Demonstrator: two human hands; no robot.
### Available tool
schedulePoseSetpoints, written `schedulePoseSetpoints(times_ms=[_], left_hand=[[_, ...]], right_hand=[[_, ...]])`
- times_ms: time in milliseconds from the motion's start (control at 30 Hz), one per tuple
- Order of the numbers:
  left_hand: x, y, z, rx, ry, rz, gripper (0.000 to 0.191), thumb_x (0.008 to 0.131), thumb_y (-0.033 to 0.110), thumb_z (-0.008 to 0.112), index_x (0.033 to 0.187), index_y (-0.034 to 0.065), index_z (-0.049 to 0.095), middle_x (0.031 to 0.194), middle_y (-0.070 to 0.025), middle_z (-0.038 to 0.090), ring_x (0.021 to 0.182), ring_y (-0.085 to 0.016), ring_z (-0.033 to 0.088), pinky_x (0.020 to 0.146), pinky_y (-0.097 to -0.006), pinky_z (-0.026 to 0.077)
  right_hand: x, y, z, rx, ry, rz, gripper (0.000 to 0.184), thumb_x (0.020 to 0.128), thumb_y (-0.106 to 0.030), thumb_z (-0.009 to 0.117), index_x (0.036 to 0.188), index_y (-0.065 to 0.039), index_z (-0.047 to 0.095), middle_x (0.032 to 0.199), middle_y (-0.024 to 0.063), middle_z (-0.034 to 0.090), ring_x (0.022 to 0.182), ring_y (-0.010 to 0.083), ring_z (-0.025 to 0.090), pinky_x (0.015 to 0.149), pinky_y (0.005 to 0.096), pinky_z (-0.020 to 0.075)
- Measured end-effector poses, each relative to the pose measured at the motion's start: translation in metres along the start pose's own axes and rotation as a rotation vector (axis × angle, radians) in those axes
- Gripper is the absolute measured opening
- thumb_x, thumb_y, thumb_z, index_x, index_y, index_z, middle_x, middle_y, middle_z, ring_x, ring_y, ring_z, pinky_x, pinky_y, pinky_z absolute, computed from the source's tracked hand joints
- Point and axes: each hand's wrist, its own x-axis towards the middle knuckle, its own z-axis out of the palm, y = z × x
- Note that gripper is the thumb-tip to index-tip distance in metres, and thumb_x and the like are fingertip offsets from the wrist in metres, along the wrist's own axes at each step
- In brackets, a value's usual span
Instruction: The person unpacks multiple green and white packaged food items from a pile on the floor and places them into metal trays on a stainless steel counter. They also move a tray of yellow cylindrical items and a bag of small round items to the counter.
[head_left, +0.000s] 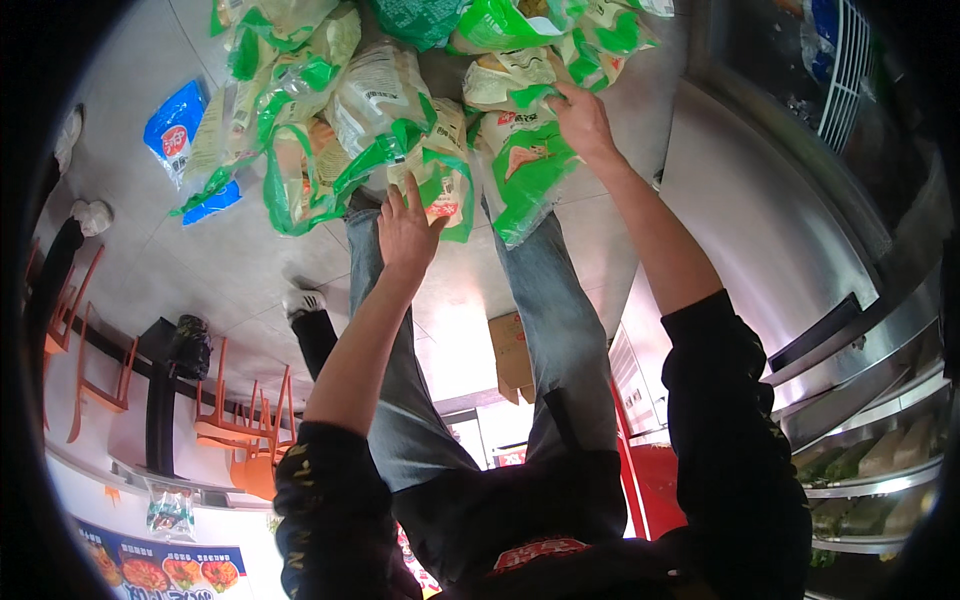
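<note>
Several green-and-clear plastic food bags lie heaped on the floor in front of my feet. My right hand (583, 124) pinches the top edge of a printed green bag (529, 161) at the right of the heap. My left hand (409, 232) has its fingers spread against a smaller green-edged bag (448, 187); its fingertips touch the plastic, and I see nothing held in it. Between and beyond the hands, a large clear bag (381, 94) with pale contents leans on its neighbours. A green-edged bag (307, 180) sits to the left of it.
Blue packets (174, 131) lie on the tiled floor (127, 247) at left. A steel refrigerated cabinet (757, 202) stands at right, its interior with a white wire rack (844, 75) visible. Behind me are a cardboard box (511, 349) and orange chairs (247, 427). Other people's shoes (304, 301) show at left.
</note>
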Motion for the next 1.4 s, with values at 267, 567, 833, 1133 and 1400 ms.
schedulePoseSetpoints(times_ms=[267, 567, 833, 1133, 1400], left_hand=[[0.078, -0.116, 0.053, -0.309, -0.025, -0.260, 0.022, 0.086, 0.014, 0.052, 0.098, 0.0042, 0.068, 0.092, -0.0240, 0.068, 0.088, -0.041, 0.066, 0.075, -0.0484, 0.050], [0.036, -0.102, 0.058, -0.584, 0.028, -0.097, 0.035, 0.085, 0.006, 0.055, 0.119, 0.0000, 0.064, 0.111, -0.0238, 0.066, 0.107, -0.039, 0.061, 0.095, -0.0421, 0.045], [0.022, 0.028, -0.083, -0.356, 0.034, 0.010, 0.045, 0.083, 0.001, 0.061, 0.128, 0.0017, 0.056, 0.117, -0.0207, 0.060, 0.113, -0.036, 0.056, 0.097, -0.0412, 0.044], [0.206, 0.170, -0.128, -0.018, 0.318, 0.381, 0.056, 0.079, 0.018, 0.072, 0.130, 0.0054, 0.052, 0.143, -0.0205, 0.042, 0.132, -0.040, 0.037, 0.106, -0.0554, 0.031], [0.169, 0.147, -0.041, 0.244, -0.095, 0.542, 0.019, 0.084, 0.019, 0.057, 0.090, 0.0049, 0.069, 0.105, -0.0121, 0.067, 0.133, -0.028, 0.042, 0.113, -0.0545, 0.023]], right_hand=[[0.006, -0.010, -0.037, 0.099, 0.075, -0.281, 0.031, 0.090, -0.022, 0.065, 0.111, 0.001, 0.065, 0.097, 0.0165, 0.070, 0.089, 0.0242, 0.067, 0.079, 0.0342, 0.0500], [-0.054, 0.120, 0.014, -0.012, 0.155, 0.349, 0.059, 0.076, -0.027, 0.076, 0.127, -0.006, 0.056, 0.115, 0.0207, 0.063, 0.108, 0.0347, 0.061, 0.094, 0.0412, 0.0483], [-0.051, 0.080, 0.015, 0.174, 0.327, 0.191, 0.063, 0.077, -0.016, 0.072, 0.134, -0.004, 0.048, 0.117, 0.0208, 0.060, 0.111, 0.0390, 0.056, 0.096, 0.0443, 0.0455], [0.060, -0.039, -0.110, -0.202, 0.546, -0.233, 0.076, 0.083, -0.026, 0.072, 0.148, -0.024, 0.033, 0.154, 0.0210, 0.022, 0.144, 0.0423, 0.015, 0.107, 0.0666, 0.0269], [0.143, -0.010, -0.153, -0.172, 0.342, -0.097, 0.053, 0.084, -0.006, 0.060, 0.136, -0.017, 0.052, 0.130, 0.0165, 0.055, 0.114, 0.0380, 0.057, 0.094, 0.0453, 0.0470]])
